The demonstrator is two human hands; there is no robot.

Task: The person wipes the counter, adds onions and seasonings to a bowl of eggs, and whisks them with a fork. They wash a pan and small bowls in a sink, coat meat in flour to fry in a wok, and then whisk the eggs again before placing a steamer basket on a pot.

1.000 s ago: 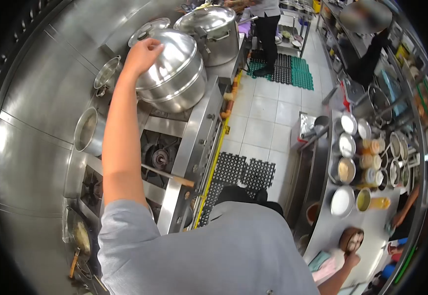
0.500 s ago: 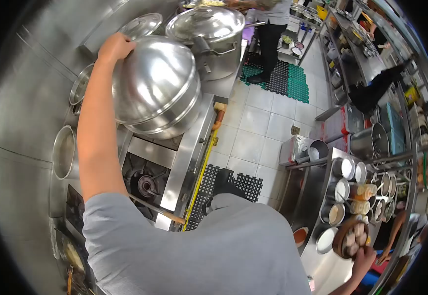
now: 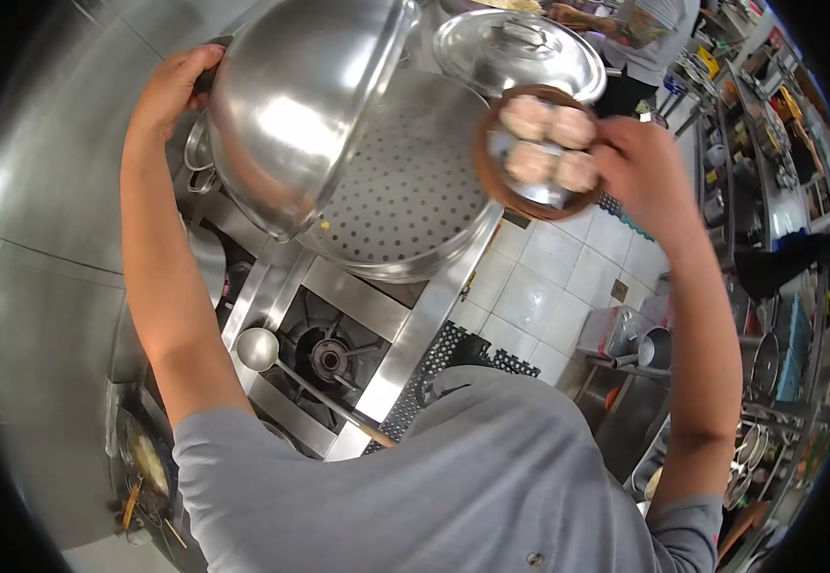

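My left hand (image 3: pixel 178 88) grips the dark handle of a big domed steel lid (image 3: pixel 291 115), which is lifted and tilted to the left. Beneath it the steamer pot (image 3: pixel 405 181) lies uncovered, its perforated tray showing, with a small yellow bit near the left edge. In my right hand (image 3: pixel 646 172) is a round brown bamboo steamer basket (image 3: pixel 491 177), held by its right side. Several pale pink dumplings (image 3: pixel 531 162) sit inside the basket. It hovers at the right rim of the pot.
Another large pot with a flat steel lid (image 3: pixel 520 53) stands behind. In front are a gas burner (image 3: pixel 329 358) and a long-handled ladle (image 3: pixel 258 350). A co-worker (image 3: pixel 658 43) is at the back. Shelves with pans line the right side.
My left hand has raised the domed lid off the pot, tilting it left. My right hand has carried the bamboo basket from the right-hand counter over to the pot.
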